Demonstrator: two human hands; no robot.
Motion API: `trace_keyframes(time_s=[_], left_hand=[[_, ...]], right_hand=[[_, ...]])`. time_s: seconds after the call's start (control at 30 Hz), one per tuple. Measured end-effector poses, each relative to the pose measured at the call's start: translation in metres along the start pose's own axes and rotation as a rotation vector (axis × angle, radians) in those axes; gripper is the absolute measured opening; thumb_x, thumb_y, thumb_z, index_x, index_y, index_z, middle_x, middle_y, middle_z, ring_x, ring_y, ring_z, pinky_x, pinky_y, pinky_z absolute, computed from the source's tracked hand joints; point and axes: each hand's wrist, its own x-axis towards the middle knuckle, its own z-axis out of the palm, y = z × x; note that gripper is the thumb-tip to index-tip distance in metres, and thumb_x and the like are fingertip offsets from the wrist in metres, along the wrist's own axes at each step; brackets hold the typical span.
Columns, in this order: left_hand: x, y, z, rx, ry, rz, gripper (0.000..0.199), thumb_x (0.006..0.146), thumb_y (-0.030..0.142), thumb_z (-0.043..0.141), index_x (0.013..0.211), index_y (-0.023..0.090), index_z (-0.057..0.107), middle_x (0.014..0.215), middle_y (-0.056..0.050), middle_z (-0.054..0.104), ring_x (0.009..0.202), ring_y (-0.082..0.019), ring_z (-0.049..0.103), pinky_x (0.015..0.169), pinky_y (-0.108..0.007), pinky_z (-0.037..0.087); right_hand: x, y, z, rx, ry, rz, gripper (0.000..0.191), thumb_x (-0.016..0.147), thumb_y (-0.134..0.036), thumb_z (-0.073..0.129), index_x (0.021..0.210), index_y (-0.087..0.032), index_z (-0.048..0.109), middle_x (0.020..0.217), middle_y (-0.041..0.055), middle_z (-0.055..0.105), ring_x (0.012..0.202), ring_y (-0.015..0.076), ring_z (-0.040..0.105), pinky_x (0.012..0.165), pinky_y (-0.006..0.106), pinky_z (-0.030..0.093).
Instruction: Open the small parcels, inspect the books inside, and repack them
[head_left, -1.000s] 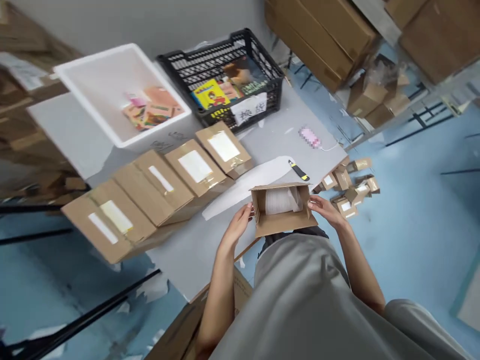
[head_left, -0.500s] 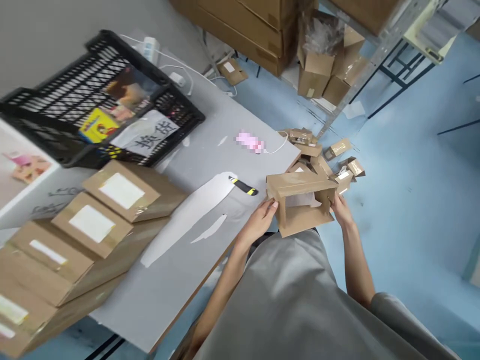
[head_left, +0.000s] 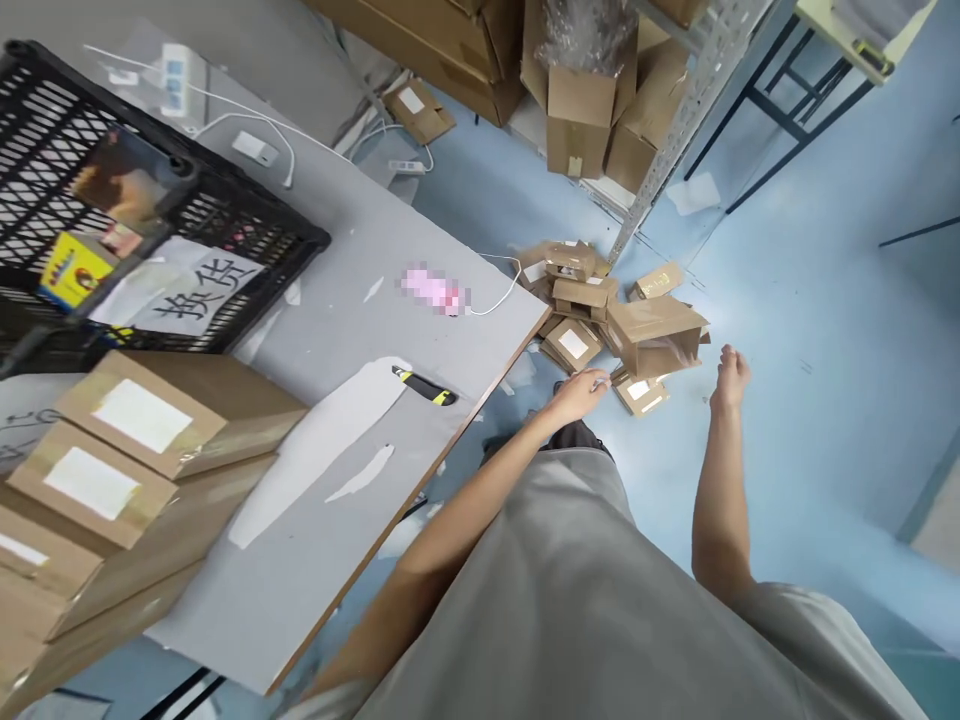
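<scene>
An open cardboard box (head_left: pixel 660 325) is out of both hands and appears above or on a heap of small cardboard boxes (head_left: pixel 574 340) on the floor. My left hand (head_left: pixel 579 396) is just short of the open box, with its fingers loosely extended and nothing visible in them. On the other side, my right hand (head_left: pixel 731 378) is held apart from the box, its fingers loosely bent and empty. A black and yellow utility knife (head_left: pixel 424 385) lies on the grey table (head_left: pixel 360 560), left of my left hand.
Labelled cardboard boxes (head_left: pixel 142 415) are stacked at the table's left. Behind them stands a black plastic crate (head_left: pixel 277 225) with packages. A pink blurred object (head_left: pixel 433 289) with a white cable lies near the table corner. A metal rack post (head_left: pixel 675 125) rises beyond the heap.
Both hands have let go of the open cardboard box, which has moved away from my body towards the floor heap. My hands have separated from it. The camera view has shifted right.
</scene>
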Motion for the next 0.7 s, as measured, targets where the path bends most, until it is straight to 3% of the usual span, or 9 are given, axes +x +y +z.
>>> trace_keyframes(time_s=[0.07,0.13,0.33,0.53,0.7], left_hand=[[-0.013,-0.01,-0.003,-0.043,-0.016,0.013,0.029,0.105,0.03,0.066,0.124,0.022,0.086,0.139,-0.012,0.085,0.126,-0.031,0.082,0.119,-0.045,0.062],[-0.03,-0.026,-0.01,-0.116,0.041,-0.005,0.026,0.102,0.028,0.067,0.119,0.023,0.085,0.135,-0.011,0.086,0.124,-0.03,0.083,0.119,-0.046,0.063],[-0.088,-0.08,-0.038,-0.424,0.4,-0.127,0.008,0.09,0.031,0.079,0.093,0.024,0.08,0.132,-0.012,0.087,0.121,-0.03,0.084,0.117,-0.052,0.065],[-0.16,-0.105,-0.059,-0.656,0.755,-0.135,0.028,0.082,0.048,0.086,0.091,0.024,0.074,0.126,-0.014,0.087,0.123,-0.034,0.083,0.113,-0.055,0.064],[-0.228,-0.115,-0.055,-0.813,1.077,-0.125,0.037,0.081,0.056,0.088,0.092,0.024,0.073,0.132,-0.016,0.085,0.126,-0.035,0.081,0.115,-0.054,0.062]], right_hand=[[-0.003,-0.001,0.011,0.02,-0.037,0.08,0.052,0.086,-0.072,0.069,0.102,-0.022,0.071,0.106,0.0059,0.076,0.115,0.0257,0.071,0.102,0.041,0.057],[-0.014,-0.004,0.033,0.044,-0.143,0.123,0.05,0.082,-0.068,0.075,0.101,-0.022,0.073,0.106,0.0072,0.079,0.114,0.0266,0.073,0.103,0.042,0.058],[-0.073,-0.029,0.13,0.077,-0.516,0.099,0.049,0.08,-0.066,0.08,0.103,-0.024,0.076,0.111,0.0128,0.086,0.118,0.0297,0.08,0.11,0.048,0.062],[-0.163,-0.077,0.224,-0.049,-1.081,0.02,0.053,0.076,-0.072,0.087,0.104,-0.026,0.081,0.121,0.0117,0.09,0.117,0.0316,0.083,0.117,0.053,0.061],[-0.259,-0.104,0.266,-0.212,-1.526,-0.081,0.064,0.081,-0.082,0.086,0.112,-0.026,0.084,0.124,0.0132,0.09,0.119,0.0331,0.083,0.114,0.053,0.062]])
